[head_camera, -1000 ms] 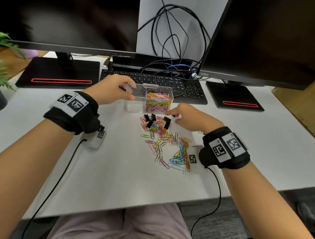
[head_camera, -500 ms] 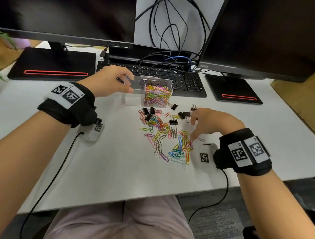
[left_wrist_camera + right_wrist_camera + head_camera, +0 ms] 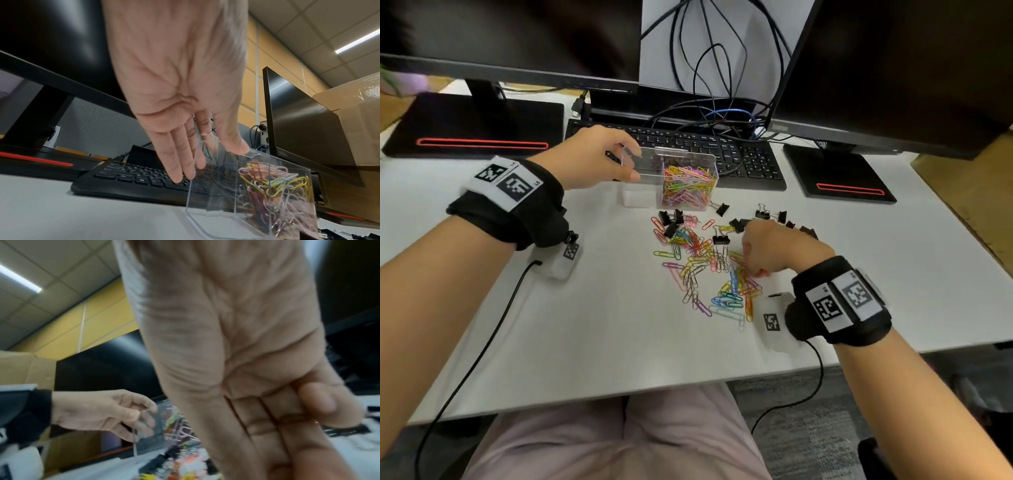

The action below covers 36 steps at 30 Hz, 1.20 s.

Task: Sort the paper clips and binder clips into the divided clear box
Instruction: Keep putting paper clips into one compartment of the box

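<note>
Two hands (image 3: 592, 156) (image 3: 774, 246), one clear box (image 3: 640, 164), two monitors (image 3: 510, 37).

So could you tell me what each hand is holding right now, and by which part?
The left hand grips the clear box by its left end wall at the rim. Whether the right hand, down over the loose paper clips, holds anything cannot be told.

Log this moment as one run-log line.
left hand holds clear box | right hand over loose paper clips, grip unclear | binder clips unsorted
</note>
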### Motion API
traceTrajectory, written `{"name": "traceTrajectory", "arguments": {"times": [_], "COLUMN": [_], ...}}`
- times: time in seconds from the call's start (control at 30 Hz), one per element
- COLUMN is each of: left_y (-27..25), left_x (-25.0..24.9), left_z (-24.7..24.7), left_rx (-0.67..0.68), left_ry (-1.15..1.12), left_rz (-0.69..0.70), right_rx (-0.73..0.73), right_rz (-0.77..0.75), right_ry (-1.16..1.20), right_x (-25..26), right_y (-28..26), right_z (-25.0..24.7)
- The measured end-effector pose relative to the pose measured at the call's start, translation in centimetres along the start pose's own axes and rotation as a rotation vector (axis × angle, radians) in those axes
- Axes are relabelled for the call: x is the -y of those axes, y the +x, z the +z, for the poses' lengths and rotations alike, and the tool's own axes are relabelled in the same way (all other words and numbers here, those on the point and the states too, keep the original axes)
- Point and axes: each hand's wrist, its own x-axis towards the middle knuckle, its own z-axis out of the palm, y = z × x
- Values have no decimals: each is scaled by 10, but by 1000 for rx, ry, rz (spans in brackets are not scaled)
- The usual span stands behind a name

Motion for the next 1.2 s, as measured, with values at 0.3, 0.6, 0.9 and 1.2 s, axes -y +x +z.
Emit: {"name": "traceTrajectory", "arguments": {"times": [0.3, 0.6, 0.9, 1.2], "left_y": [0, -1, 0, 2], "left_x": [2, 1, 4, 6], "left_z": [0, -1, -1, 0], "left_rx": [2, 9, 12, 12], "left_ry": [7, -21, -23, -38], "left_rz": [-1, 11, 25, 13], "right_rx": [-25, -117, -220, -284], "right_rz": [-34, -128, -149, -180], "right_ry": [14, -34, -66, 184], "right_x": [16, 39, 36, 14], "right_y": [2, 15, 24, 38], "right_z": [-2, 1, -1, -16]}}
